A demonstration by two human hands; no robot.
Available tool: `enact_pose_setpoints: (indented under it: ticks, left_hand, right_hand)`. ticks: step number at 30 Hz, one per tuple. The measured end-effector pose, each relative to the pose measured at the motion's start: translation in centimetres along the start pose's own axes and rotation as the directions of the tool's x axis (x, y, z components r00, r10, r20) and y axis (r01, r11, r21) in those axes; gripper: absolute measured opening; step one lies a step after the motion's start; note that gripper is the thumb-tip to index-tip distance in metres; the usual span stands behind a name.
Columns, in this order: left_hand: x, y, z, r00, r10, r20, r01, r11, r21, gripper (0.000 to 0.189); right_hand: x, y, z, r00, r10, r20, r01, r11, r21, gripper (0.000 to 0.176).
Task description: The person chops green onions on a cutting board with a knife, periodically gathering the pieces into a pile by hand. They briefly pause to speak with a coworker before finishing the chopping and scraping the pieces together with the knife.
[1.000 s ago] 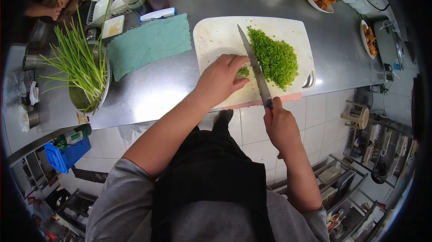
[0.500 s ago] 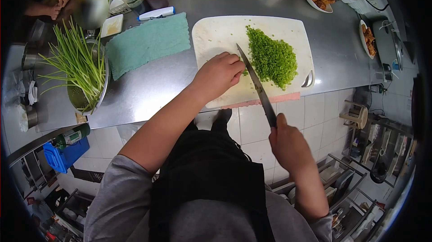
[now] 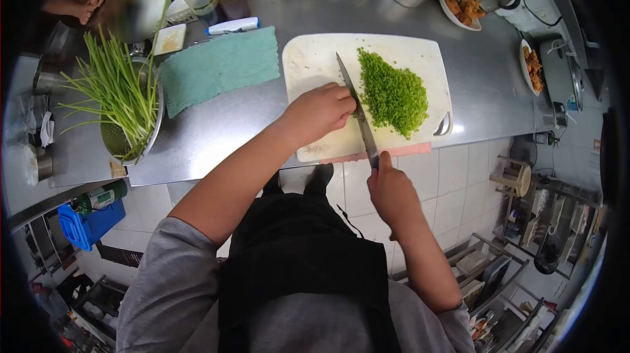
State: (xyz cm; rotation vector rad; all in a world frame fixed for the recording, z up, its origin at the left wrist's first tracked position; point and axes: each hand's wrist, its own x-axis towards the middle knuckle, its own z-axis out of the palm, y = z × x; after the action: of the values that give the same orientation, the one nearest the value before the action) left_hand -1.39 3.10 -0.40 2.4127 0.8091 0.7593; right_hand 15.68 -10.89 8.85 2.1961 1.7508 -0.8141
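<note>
My right hand (image 3: 392, 189) is wrapped round the handle of a long kitchen knife (image 3: 365, 128). The blade slants across a white cutting board (image 3: 308, 51), its tip pointing away from me. Close against the blade's left side, my left hand (image 3: 321, 113) is closed with curled fingers, pressing spring onions to the board. Only bits of green show at its fingertips; the rest is hidden under the hand. To the right of the blade lies a heap of finely chopped spring onions (image 3: 394, 94).
A metal colander (image 3: 157, 120) at the left holds long whole spring onions (image 3: 121, 90). A green cloth (image 3: 220, 67) lies beside it, and a pink cloth (image 3: 413, 149) shows under the board's near edge. Fried food (image 3: 467, 8) sits in a dish at the back right. Another person's hands (image 3: 92, 2) are at far left.
My right hand and the knife have shifted left, and the blade now sits closer to my left fingers. The left hand keeps its place on the board. The view has moved slightly.
</note>
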Motion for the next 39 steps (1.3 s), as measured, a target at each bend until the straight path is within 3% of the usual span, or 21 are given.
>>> enact_pose_setpoints:
  ticks: [3,7,9,10,11,12,13,15,17,19,22,24,25,26,27,28,30,34,39]
  left_hand:
    - [0.1,-0.3,0.0,0.999,0.049,-0.005,-0.049,0.999,-0.014,0.011]
    - [0.0,-0.7,0.1,0.998,0.067,0.02,-0.066,0.998,-0.014,0.012]
    - [-0.4,-1.5,1.0,0.993,0.107,0.042,-0.106,0.994,-0.024,0.014]
    - [-0.8,-1.8,1.4,0.994,0.088,0.065,-0.083,0.994,-0.066,0.017]
    - [-1.0,-2.1,1.8,0.987,-0.024,0.16,0.039,0.995,-0.089,0.025]
    - [-1.4,-1.7,1.0,0.984,-0.075,0.164,0.104,0.979,-0.174,0.039]
    - [-1.3,-1.1,-0.3,0.981,-0.062,0.184,0.091,0.984,-0.156,0.051]
    - [-2.4,0.4,-2.8,0.999,-0.006,0.047,0.012,0.993,-0.115,0.058]
    - [-3.7,2.2,-6.2,0.999,0.016,-0.039,-0.018,0.997,-0.075,0.056]
    - [-5.6,2.9,-9.2,0.992,0.046,-0.115,-0.047,0.999,-0.006,0.054]
    - [-8.5,3.0,-12.5,0.989,-0.023,-0.148,0.026,0.999,0.019,0.038]
    - [-10.8,2.0,-13.9,0.971,-0.086,-0.224,0.097,0.994,0.043,0.022]
    - [-11.9,1.8,-14.4,0.967,-0.086,-0.238,0.101,0.994,0.052,0.022]
    - [-13.0,1.6,-14.7,0.939,-0.174,-0.298,0.163,0.985,-0.062,0.018]
    - [-14.1,1.4,-15.0,0.9,-0.264,-0.345,0.213,0.96,-0.181,0.021]
    - [-15.3,0.7,-15.0,0.897,-0.266,-0.354,0.215,0.96,-0.178,0.021]
    - [-17.8,-0.8,-14.6,0.828,-0.428,-0.362,0.39,0.904,-0.176,0.031]
    - [-22.4,-2.0,-14.4,0.764,-0.481,-0.429,0.395,0.876,-0.278,0.037]
    - [-25.7,-2.3,-15.1,0.656,-0.61,-0.445,0.442,0.788,-0.429,0.04]
  right_hand:
    - [-0.9,-0.1,-2.4,0.995,-0.094,-0.011,0.094,0.996,0.0,0.024]
    - [0.5,-0.4,2.0,0.999,0.013,-0.046,-0.014,1.0,-0.015,0.031]
    - [0.7,-0.6,0.6,0.999,0.02,-0.038,-0.018,0.998,0.052,0.035]
    - [1.1,0.1,0.3,1.0,0.005,-0.009,-0.004,0.998,0.06,0.036]
    - [1.5,0.7,-0.4,1.0,-0.018,0.005,0.018,0.997,0.069,0.038]
    - [0.7,0.1,-2.1,0.999,0.016,0.033,-0.019,0.997,0.074,0.041]
    - [0.5,0.1,-2.9,0.998,0.01,0.055,-0.016,0.995,0.094,0.045]
    - [0.0,0.5,-3.0,0.999,-0.021,-0.032,0.023,0.999,0.047,0.052]
    - [0.3,0.5,-2.6,0.994,-0.027,-0.109,0.033,0.998,0.049,0.05]
    - [1.9,1.2,-0.9,0.97,-0.076,-0.233,0.058,0.995,-0.083,0.043]
    - [0.4,0.0,-1.5,0.917,-0.227,-0.328,0.163,0.964,-0.212,0.035]
    - [-1.8,-1.3,-2.1,0.872,-0.329,-0.364,0.315,0.944,-0.099,0.044]
    - [-1.6,-2.0,-2.2,0.864,-0.343,-0.368,0.326,0.939,-0.108,0.044]
    - [-1.4,-2.5,-2.0,0.865,-0.308,-0.397,0.301,0.95,-0.081,0.044]
    - [-1.0,-2.8,-1.6,0.865,-0.27,-0.422,0.274,0.96,-0.051,0.043]
    - [-0.1,-2.7,-0.9,0.823,-0.366,-0.434,0.356,0.928,-0.107,0.043]
    - [1.0,-2.9,0.3,0.826,-0.346,-0.445,0.342,0.935,-0.092,0.043]
    - [1.2,-4.1,0.9,0.8,-0.322,-0.507,0.354,0.935,-0.035,0.042]
    - [4.1,-3.2,3.2,0.732,-0.382,-0.565,0.402,0.911,-0.095,0.039]
